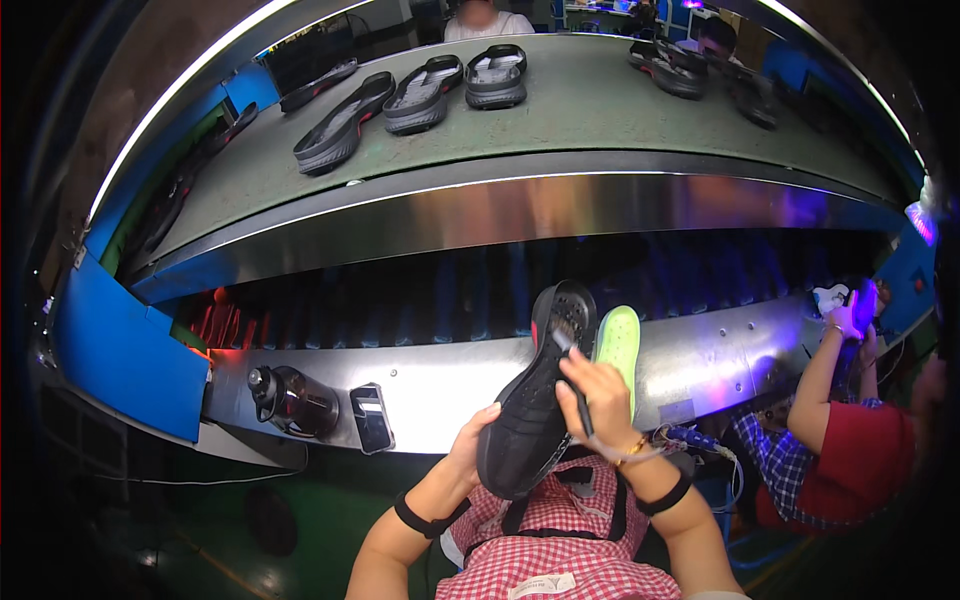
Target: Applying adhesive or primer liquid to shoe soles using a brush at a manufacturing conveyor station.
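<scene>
A black shoe sole, tilted with its hollow inner side up, is gripped along its left edge by my left hand. My right hand is closed around a brush. Its bristle end meets the inside of the sole near the far end, where small holes show. A little red shows on the sole's left rim. Just behind my right hand, a lime-green perforated sole piece lies on the metal ledge, partly covered by that hand.
On the metal ledge stand a dark bottle and a phone to my left. Beyond, a green conveyor belt carries several black soles. At right, a co-worker's hands work under violet light. A blue-tipped cable hangs nearby.
</scene>
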A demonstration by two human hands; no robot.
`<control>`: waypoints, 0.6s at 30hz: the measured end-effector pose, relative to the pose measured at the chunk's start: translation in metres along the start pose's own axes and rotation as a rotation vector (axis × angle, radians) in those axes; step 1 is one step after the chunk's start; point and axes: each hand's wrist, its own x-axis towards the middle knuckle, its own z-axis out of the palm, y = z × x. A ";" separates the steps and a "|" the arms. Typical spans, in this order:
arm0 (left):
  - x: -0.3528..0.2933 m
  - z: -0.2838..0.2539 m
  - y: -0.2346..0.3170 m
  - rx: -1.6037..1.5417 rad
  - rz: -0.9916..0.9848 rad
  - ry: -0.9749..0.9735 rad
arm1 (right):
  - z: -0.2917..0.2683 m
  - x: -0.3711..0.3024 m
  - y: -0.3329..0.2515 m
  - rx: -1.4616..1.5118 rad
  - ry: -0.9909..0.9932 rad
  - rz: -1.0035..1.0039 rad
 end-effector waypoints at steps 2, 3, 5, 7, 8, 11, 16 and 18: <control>0.001 -0.006 0.001 -0.072 -0.013 0.010 | 0.000 -0.016 -0.021 0.138 -0.035 0.037; 0.000 -0.009 0.002 -0.079 -0.046 0.017 | -0.002 -0.023 -0.029 0.177 -0.073 0.003; -0.004 -0.013 0.008 -0.156 -0.068 -0.083 | -0.014 -0.032 -0.039 0.426 -0.244 0.050; -0.014 -0.010 0.016 0.001 -0.057 0.022 | -0.034 -0.034 -0.036 0.799 -0.552 0.396; -0.022 -0.006 0.020 0.084 -0.073 0.045 | -0.043 -0.032 -0.031 1.013 -0.555 0.496; -0.051 0.017 0.047 0.261 0.012 -0.090 | -0.066 -0.031 -0.022 1.337 -0.027 0.474; -0.085 0.068 0.121 0.107 0.434 -0.155 | -0.074 -0.022 -0.006 1.467 0.388 0.863; -0.079 0.073 0.186 0.149 0.440 -0.434 | -0.068 -0.021 0.004 1.568 0.351 0.923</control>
